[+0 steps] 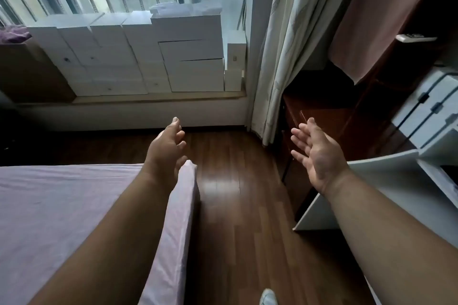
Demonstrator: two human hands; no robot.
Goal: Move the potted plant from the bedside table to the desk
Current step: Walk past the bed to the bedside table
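No potted plant shows in the head view, and I see no bedside table. My left hand (168,148) is stretched out over the corner of the bed, fingers apart and holding nothing. My right hand (317,153) is raised over the floor at the right, palm turned inward, fingers spread, also holding nothing. A white desk surface (386,181) lies under my right forearm at the right edge.
A bed with a pale purple sheet (74,218) fills the lower left. Dark wooden floor (235,205) runs between bed and desk. White boxes (148,57) are stacked on the window ledge ahead. A curtain (285,57) hangs beside dark wooden furniture (322,111). White drawers (426,111) stand at the right.
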